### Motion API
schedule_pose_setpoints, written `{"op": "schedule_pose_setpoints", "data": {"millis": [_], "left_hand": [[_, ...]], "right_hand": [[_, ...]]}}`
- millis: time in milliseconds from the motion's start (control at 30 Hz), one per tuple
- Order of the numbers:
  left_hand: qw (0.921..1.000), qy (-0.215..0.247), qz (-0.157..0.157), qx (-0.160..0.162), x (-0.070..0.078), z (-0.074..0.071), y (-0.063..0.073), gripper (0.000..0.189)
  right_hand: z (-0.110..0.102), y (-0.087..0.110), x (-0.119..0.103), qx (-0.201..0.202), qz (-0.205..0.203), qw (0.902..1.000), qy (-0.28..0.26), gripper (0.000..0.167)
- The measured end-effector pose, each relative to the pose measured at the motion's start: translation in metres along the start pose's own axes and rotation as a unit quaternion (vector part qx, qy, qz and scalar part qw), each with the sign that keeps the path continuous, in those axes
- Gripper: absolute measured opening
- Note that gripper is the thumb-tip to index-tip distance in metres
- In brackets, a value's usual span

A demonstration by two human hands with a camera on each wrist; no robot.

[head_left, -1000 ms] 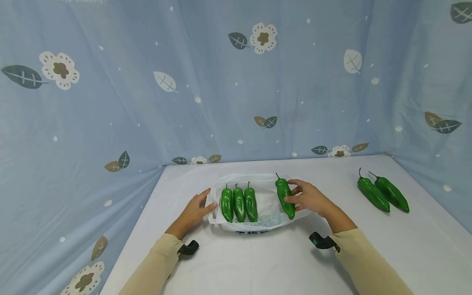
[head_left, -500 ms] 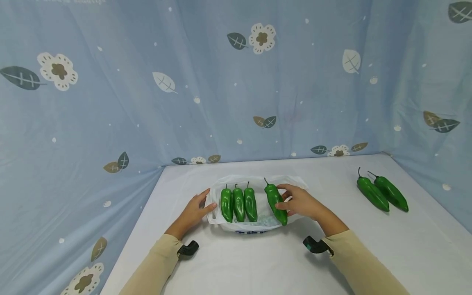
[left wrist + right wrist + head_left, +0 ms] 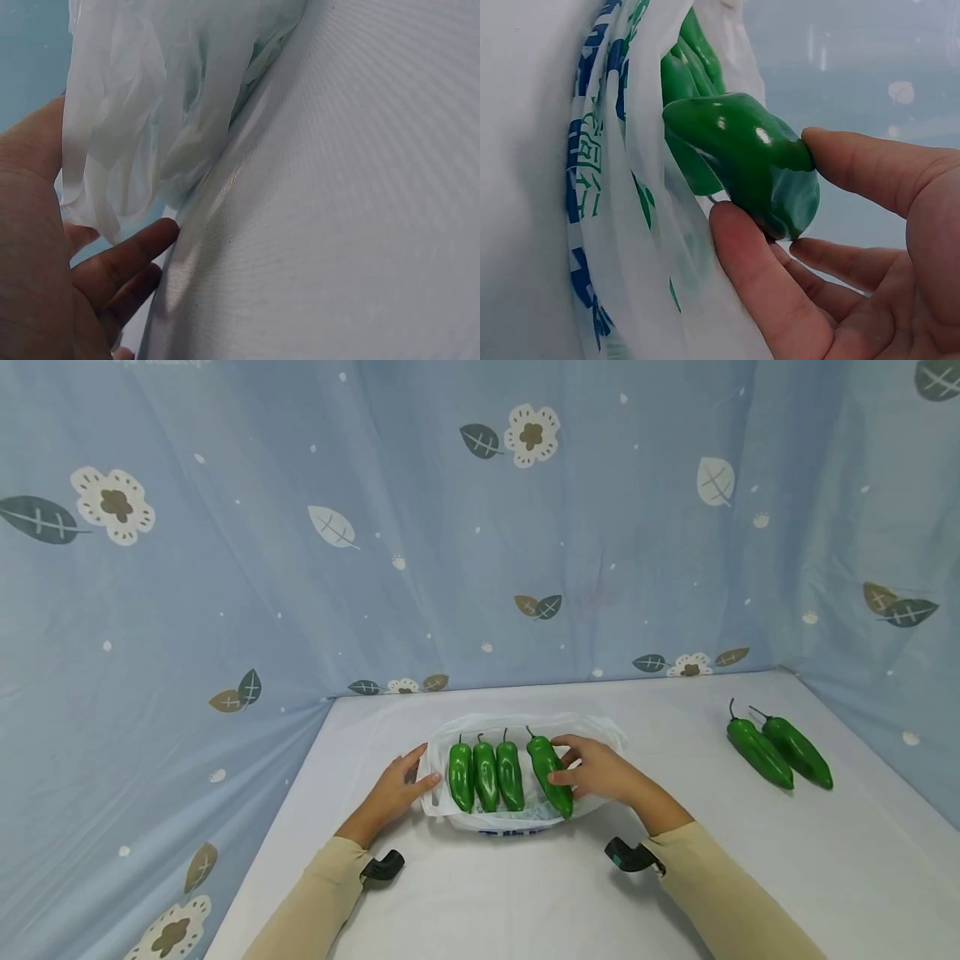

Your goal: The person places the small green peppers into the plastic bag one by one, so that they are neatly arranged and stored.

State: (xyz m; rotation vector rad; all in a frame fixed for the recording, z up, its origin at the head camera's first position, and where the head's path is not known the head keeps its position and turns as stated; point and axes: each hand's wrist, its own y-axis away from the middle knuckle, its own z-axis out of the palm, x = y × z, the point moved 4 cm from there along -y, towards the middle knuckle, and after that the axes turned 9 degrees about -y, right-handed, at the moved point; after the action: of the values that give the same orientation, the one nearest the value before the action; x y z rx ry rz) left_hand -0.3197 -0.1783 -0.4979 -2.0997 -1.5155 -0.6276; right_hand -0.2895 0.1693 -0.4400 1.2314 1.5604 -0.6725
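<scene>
On the white table a white plastic bag [image 3: 540, 827] lies with its mouth spread, printed in blue and green. Three green peppers, the middle one [image 3: 486, 777] among them, lie side by side in its left half. My right hand [image 3: 596, 770] pinches a fourth green pepper [image 3: 547, 772] between thumb and fingers, tilted over the bag's right half. In the right wrist view this pepper [image 3: 742, 150] overlaps the bag's rim. My left hand [image 3: 393, 789] rests at the bag's left edge, thumb over the rim, fingers [image 3: 124, 262] loosely extended beside the plastic [image 3: 142, 112].
Two more green peppers, one [image 3: 759, 753] beside the other [image 3: 798, 752], lie on the table at the far right. A blue patterned curtain [image 3: 420, 527] hangs behind the table [image 3: 525, 910]. Each sleeve carries a dark wrist camera mount [image 3: 630, 856].
My right hand has moved left with the pepper, bringing it closer to the three in the bag. My left hand stays at the bag's left edge.
</scene>
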Motion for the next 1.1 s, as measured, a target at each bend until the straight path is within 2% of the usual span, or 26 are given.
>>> {"op": "schedule_pose_setpoints", "data": {"millis": [200,433,1100], "left_hand": [[1.0000,0.001,-0.007,-0.001,0.001,0.000,0.001,0.079],[1.0000,-0.001,-0.005,-0.002,0.004,-0.001,0.002,0.078],[1.0000,0.005,-0.005,0.002,0.000,0.000,0.000,0.078]], "right_hand": [[0.004,-0.009,0.005,-0.005,0.006,1.0000,0.004,0.071],[0.010,-0.007,0.005,-0.022,0.015,0.9996,0.013,0.070],[0.008,-0.027,0.002,0.019,0.017,0.9994,0.024,0.068]]}}
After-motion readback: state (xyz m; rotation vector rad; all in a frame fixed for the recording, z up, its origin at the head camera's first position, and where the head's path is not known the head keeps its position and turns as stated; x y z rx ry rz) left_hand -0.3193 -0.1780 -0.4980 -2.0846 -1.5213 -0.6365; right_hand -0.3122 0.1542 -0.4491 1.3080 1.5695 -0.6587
